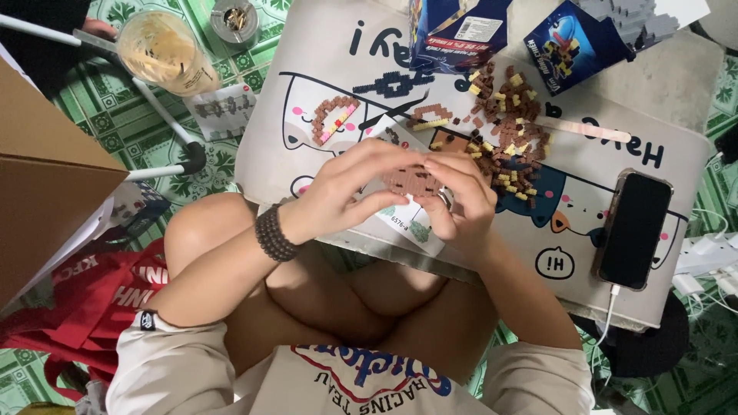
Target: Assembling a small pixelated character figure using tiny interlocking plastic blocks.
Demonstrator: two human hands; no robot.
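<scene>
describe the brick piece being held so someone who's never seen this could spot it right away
Start at the white cartoon-printed board resting across the person's knees. Just above its near edge, the left hand and right hand meet, pinching a small flat brown brick panel. Unlike the loose brick pile and the arched pink-and-brown piece lying on the board, it is lifted in fingers.

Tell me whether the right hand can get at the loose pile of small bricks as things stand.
Probably yes. The pile of bricks lies open on the lap table just beyond the right hand, with nothing between them. But that hand, with the left hand, is pinching the brown brick piece.
</scene>
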